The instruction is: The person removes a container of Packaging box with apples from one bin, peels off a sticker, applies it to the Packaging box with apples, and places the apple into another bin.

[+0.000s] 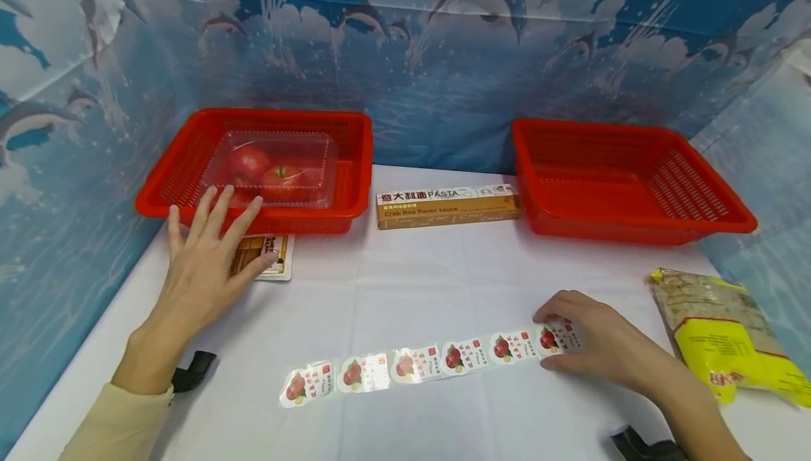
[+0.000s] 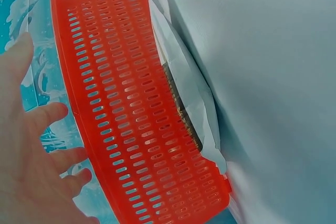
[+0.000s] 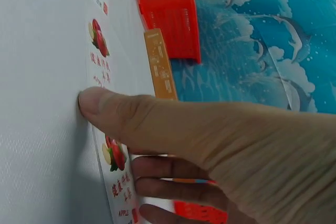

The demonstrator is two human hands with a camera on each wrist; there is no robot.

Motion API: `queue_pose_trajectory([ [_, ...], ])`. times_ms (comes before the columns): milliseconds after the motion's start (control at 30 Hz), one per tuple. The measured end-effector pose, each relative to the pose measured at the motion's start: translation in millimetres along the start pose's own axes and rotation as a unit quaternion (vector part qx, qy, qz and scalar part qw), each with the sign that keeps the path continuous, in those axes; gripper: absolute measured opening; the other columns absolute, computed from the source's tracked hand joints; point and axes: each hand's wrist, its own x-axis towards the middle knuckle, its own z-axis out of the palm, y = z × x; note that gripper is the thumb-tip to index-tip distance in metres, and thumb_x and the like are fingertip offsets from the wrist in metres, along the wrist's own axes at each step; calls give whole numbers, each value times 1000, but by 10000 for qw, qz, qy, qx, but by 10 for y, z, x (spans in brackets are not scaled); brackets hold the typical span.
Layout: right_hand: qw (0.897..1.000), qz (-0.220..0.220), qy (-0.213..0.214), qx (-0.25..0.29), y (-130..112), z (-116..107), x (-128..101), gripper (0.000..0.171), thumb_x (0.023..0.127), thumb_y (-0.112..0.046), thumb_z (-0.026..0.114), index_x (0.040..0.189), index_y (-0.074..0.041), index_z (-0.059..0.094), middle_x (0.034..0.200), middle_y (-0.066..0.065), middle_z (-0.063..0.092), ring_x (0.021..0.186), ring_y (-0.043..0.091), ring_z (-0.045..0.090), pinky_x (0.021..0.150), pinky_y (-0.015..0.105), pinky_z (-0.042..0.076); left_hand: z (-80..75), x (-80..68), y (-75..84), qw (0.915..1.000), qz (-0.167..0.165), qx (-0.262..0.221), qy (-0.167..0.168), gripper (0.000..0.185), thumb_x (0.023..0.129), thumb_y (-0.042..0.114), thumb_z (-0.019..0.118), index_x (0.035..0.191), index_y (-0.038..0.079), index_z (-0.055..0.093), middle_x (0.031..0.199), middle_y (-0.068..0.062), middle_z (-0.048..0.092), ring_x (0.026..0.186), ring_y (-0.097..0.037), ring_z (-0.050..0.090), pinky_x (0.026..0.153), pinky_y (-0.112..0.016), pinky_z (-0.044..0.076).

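Observation:
My left hand, fingers spread, is at the front rim of the left red basket. Inside that basket, a clear plastic box covers red apples. A flat packet lies partly under the basket's front, half hidden behind my left hand. A strip of apple stickers runs flat across the white table. At its right end my right hand holds the strip, thumb at the near edge and curved fingers at the far edge.
A pasta box stands between the left basket and a second red basket with nothing in it. A yellow bag lies on the table's right side. Dolphin-print cloth hangs behind and along both sides.

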Motion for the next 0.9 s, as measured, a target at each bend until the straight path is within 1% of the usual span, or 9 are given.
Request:
queue_pose_trajectory([
  [67, 9999, 21, -14, -111, -31, 2, -1, 52, 69, -48, 97, 112, -31, 72, 107, -20, 66, 98, 4, 60, 93, 42, 59, -7, 3, 0, 10000, 4, -6, -4, 91, 88, 47, 77, 166, 27, 35, 175, -19, 21, 162, -41, 13, 124, -72, -11],
  [200, 9990, 229, -16, -393, -74, -13, -22, 47, 68, -46, 98, 105, -31, 73, 99, -19, 67, 90, 5, 58, 86, 40, 59, -11, 8, -1, 10000, 14, -18, 12, 89, 90, 51, 75, 166, 27, 35, 174, -20, 23, 162, -42, 13, 124, -72, -11],
  [367, 9972, 477, -215, -527, -98, -35, -30, 42, 68, -49, 97, 97, -32, 74, 92, -18, 67, 83, 8, 56, 78, 37, 58, -15, 2, -9, 10000, -5, -28, 13, 90, 90, 52, 75, 166, 28, 34, 173, -21, 23, 162, -42, 13, 125, -72, -11],
  [533, 9965, 536, -301, -569, -133, -30, -56, 39, 69, -47, 97, 96, -32, 74, 89, -19, 67, 80, 7, 55, 75, 36, 56, -26, 9, -18, 10000, 5, -40, -22, 91, 88, 50, 76, 166, 28, 34, 173, -21, 23, 162, -42, 13, 125, -72, -11],
  [667, 9965, 528, -304, -566, -169, -28, -79, 39, 69, -43, 98, 96, -30, 73, 87, -19, 65, 79, 7, 54, 74, 34, 56, -25, 14, -15, 10000, 13, -44, -29, 90, 89, 51, 75, 166, 28, 35, 174, -20, 23, 162, -42, 13, 124, -72, -10],
  [767, 9971, 462, -202, -567, -186, -48, -91, 39, 71, -42, 97, 99, -29, 74, 89, -18, 66, 79, 6, 54, 74, 34, 57, -16, 13, -7, 10000, -3, -53, -33, 89, 90, 52, 74, 166, 28, 35, 174, -20, 22, 162, -41, 12, 124, -72, -11],
  [833, 9976, 376, -34, -575, -202, -78, -90, 37, 74, -41, 95, 102, -27, 75, 89, -17, 67, 79, 6, 55, 74, 35, 58, -9, 13, -1, 10000, -25, -74, -26, 88, 90, 52, 74, 166, 28, 35, 174, -20, 22, 163, -41, 12, 125, -71, -11],
  [900, 9975, 249, 227, -627, -224, -121, -80, 36, 77, -40, 94, 104, -25, 76, 89, -16, 69, 78, 6, 58, 73, 35, 59, -3, 13, 5, 9999, -54, -96, -1, 88, 90, 52, 74, 166, 28, 35, 174, -20, 22, 163, -41, 12, 125, -71, -11],
])
